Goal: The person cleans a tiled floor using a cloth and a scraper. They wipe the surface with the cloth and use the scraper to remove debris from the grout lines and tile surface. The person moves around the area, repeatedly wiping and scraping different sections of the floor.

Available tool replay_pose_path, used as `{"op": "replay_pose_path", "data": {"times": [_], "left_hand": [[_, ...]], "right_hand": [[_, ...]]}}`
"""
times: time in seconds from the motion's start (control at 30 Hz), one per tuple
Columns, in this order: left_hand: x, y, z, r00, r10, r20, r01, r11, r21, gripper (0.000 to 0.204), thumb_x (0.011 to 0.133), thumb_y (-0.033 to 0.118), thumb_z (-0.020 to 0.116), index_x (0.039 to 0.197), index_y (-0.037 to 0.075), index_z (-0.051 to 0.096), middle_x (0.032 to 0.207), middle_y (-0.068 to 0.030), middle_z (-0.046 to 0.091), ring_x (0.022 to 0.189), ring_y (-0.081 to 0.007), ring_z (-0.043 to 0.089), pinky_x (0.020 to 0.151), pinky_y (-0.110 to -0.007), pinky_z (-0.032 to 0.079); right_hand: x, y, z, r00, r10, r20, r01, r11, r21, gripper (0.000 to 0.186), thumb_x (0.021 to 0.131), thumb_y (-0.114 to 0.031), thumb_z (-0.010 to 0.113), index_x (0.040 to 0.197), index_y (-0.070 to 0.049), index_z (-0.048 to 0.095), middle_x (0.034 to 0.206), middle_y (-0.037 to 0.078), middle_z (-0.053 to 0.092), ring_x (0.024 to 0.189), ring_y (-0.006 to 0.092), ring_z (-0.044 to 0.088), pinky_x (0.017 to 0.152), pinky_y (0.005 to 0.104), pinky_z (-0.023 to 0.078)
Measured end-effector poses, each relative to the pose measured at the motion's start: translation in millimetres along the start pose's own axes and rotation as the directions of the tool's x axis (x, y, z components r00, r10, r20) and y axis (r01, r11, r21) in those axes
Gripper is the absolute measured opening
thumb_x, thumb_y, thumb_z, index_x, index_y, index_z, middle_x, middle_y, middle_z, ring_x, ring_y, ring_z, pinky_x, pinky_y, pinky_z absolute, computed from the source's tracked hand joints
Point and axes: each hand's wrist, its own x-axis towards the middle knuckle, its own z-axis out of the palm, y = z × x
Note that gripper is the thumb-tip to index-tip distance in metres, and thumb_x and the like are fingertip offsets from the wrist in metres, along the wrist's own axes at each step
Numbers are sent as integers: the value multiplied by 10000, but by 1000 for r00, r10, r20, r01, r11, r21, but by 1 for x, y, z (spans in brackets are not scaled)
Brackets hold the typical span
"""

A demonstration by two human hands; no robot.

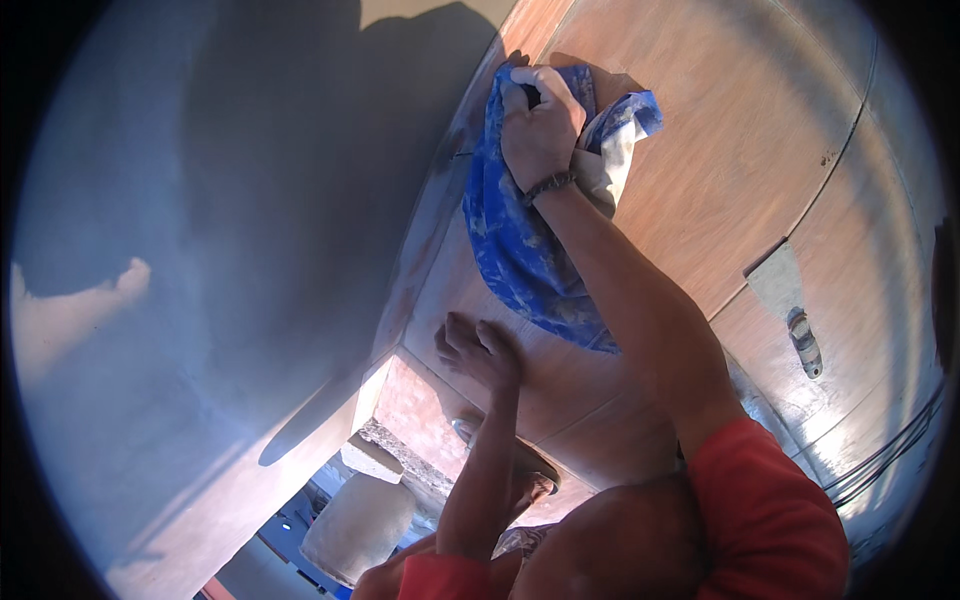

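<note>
Up against the foot of the wall, my right hand [543, 122] is closed on a bunched blue cloth [510, 250] with pale stains. The cloth spreads from under my wrist toward me over wood-patterned tiles [690, 190]. A whitish, crumpled part of it [608, 165] shows just right of my wrist. My left hand [480, 352] is low over the tiles near the corner by the wall. Its fingers are loosely bent and apart, with nothing in them; whether it touches the floor I cannot tell.
A scraper [785, 300] with a broad blade lies on the tiles at the right. Dark cables [890, 450] run along the right edge. The grey wall [280, 200] fills the left side. Below the tiled edge, a pale block [360, 525] stands at the lower left.
</note>
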Motion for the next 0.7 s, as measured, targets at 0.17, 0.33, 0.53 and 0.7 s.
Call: {"op": "replay_pose_path", "data": {"times": [0.17,0.33,0.53,0.7], "left_hand": [[0,12,1,999,-17,28,17,1000,-22,636,983,527,392,1377,32,454,1341,-228,429,1219,-429,404,1012,-570,284],[2,10,-2,999,-40,26,40,999,-17,677,965,549,391,1367,10,463,1345,-230,428,1228,-435,400,1011,-582,296],[4,11,-4,998,-41,40,40,999,11,719,968,601,349,1387,25,447,1350,-226,426,1228,-426,403,1016,-563,295],[1,17,-4,995,-84,60,85,996,-12,728,964,613,343,1394,34,442,1365,-225,413,1245,-424,391,1025,-569,285]], "right_hand": [[-13,-6,3,986,-145,-86,144,989,-12,117,795,61,634,873,-26,636,916,131,684,844,282,675,740,339,543],[-49,-12,3,941,-312,129,307,950,55,106,802,65,635,868,-18,634,909,124,683,808,285,674,736,325,545],[-4,-3,-4,991,-127,45,125,991,42,101,819,75,613,869,-11,630,911,126,686,799,278,672,717,341,558],[-59,-17,4,962,-249,109,248,968,31,162,807,89,602,891,-45,633,912,121,677,808,282,676,731,348,554]]}}
